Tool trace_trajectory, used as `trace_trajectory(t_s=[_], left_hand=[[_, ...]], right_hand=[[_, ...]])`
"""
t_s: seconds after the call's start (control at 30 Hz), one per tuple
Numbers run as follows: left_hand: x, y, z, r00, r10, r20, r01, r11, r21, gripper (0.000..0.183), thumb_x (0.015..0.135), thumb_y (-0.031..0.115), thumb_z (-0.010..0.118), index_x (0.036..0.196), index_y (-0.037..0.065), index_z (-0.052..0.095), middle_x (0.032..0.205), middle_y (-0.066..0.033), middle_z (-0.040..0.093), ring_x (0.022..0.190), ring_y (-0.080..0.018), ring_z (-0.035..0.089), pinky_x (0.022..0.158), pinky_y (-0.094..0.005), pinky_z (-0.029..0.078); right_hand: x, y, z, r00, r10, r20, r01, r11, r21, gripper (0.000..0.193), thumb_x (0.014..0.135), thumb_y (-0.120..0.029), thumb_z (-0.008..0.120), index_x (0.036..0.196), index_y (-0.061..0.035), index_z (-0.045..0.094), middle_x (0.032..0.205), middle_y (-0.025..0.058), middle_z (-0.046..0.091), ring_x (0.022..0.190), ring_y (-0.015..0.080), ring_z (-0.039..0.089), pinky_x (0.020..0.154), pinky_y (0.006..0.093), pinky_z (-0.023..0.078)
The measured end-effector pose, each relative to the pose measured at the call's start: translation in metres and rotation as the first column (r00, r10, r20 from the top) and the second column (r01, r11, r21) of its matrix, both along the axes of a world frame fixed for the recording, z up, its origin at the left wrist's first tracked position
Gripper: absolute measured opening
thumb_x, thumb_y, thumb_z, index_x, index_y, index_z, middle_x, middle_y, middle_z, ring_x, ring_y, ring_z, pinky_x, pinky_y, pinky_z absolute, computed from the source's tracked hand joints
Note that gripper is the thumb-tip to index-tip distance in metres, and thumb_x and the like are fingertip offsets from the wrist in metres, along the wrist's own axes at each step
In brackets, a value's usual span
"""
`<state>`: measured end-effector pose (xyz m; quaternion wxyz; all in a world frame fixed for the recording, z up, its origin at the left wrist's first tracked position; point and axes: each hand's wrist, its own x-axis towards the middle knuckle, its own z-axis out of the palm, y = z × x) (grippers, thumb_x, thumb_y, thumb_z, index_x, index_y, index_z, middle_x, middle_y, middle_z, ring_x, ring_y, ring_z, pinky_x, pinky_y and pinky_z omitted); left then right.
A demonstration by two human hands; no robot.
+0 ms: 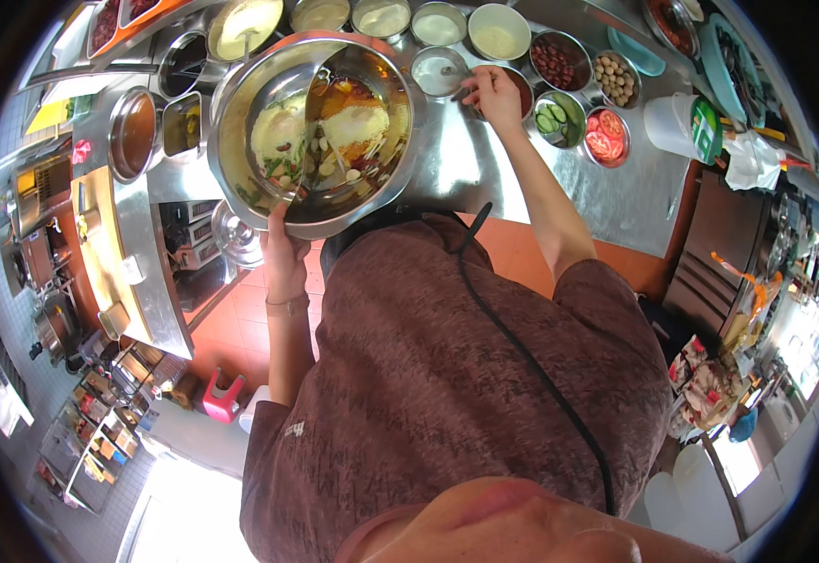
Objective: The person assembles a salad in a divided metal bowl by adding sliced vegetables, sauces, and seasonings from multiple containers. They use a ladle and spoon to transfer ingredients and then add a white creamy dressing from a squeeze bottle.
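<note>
Steel counter (606,202); right hand (495,96) between large bowl (288,80), cucumbers (552,117).

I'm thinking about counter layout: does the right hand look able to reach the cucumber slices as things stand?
Probably yes: the right hand is close to the cucumber slices, and their round bowl has no lid over it.
</note>
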<state>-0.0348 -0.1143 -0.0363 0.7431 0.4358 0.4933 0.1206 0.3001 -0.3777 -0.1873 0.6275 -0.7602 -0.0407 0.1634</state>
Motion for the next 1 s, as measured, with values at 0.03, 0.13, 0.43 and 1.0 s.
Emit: trace_trajectory(t_s=[0.03,0.13,0.43,1.0], left_hand=[[-0.004,0.001,-0.003,0.999,0.022,-0.028,-0.023,1.0,-0.007,0.019,0.102,0.025,0.062,0.111,0.008,0.063,0.077,0.0022,0.061,0.046,-0.004,0.039,0.038,-0.0227,0.021],[-0.008,0.0,-0.005,0.998,0.041,-0.049,-0.041,0.999,0.007,0.018,0.101,0.026,0.064,0.102,0.008,0.064,0.07,0.004,0.056,0.046,-0.0039,0.037,0.039,-0.0227,0.021],[-0.007,-0.001,-0.002,1.0,0.017,-0.019,-0.018,1.0,-0.022,0.016,0.103,0.024,0.063,0.101,0.008,0.065,0.07,0.0057,0.055,0.046,-0.0033,0.036,0.039,-0.0226,0.021],[-0.003,0.012,-0.022,0.995,-0.09,-0.042,0.089,0.996,-0.006,0.021,0.103,0.028,0.062,0.107,0.008,0.067,0.073,0.0027,0.062,0.05,-0.0041,0.047,0.039,-0.0219,0.024]], right_hand=[[-0.001,0.004,-0.001,1.0,0.004,-0.005,-0.004,1.0,-0.021,0.028,0.107,-0.022,0.05,0.116,0.0015,0.064,0.089,0.0081,0.078,0.061,0.0151,0.072,0.057,0.0277,0.053],[0.001,0.006,-0.008,0.999,0.013,-0.037,-0.013,1.0,-0.023,0.028,0.107,-0.021,0.049,0.117,0.0019,0.063,0.091,0.0085,0.079,0.061,0.0148,0.072,0.057,0.0276,0.052],[-0.002,-0.008,0.002,0.993,-0.026,-0.112,0.034,0.997,0.07,0.026,0.108,-0.02,0.051,0.117,0.0005,0.063,0.096,0.0099,0.078,0.066,0.0138,0.072,0.055,0.0243,0.05],[-0.054,-0.018,0.108,0.948,0.12,0.294,-0.146,0.987,0.067,0.022,0.109,-0.018,0.053,0.118,-0.002,0.065,0.099,0.0056,0.078,0.073,0.012,0.073,0.064,0.0271,0.055]])
